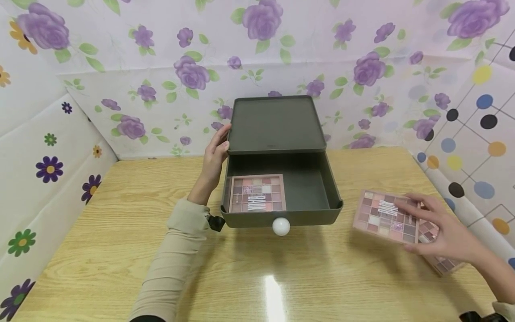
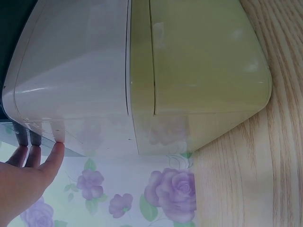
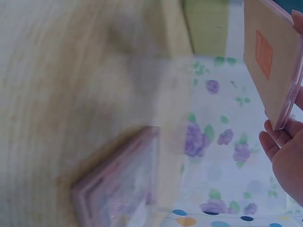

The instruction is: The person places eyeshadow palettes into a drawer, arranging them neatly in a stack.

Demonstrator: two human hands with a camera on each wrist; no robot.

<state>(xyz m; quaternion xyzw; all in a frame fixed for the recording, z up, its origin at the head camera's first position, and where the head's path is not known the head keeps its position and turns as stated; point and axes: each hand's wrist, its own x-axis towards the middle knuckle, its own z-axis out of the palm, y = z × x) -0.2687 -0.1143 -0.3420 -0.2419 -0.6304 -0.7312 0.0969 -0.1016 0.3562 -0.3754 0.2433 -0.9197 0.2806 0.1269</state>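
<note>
Head view: pinching one palette [image 1: 376, 219] in the right hand [image 1: 446, 230], near the right edge of the table [image 1: 100, 250].
Best carried flat, clear of the stored palette [image 1: 257, 193] at the front-left corner of the drawer [image 1: 306, 190]. Left wrist: brace the box [image 2: 71, 80] with the left hand [image 2: 28, 182], straight-fingered. Right wrist: grasp only edges, above the loose palette [image 3: 118, 184].

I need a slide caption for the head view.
Left hand touches a box with its drawer open; right hand holds a makeup palette over the table.
</note>
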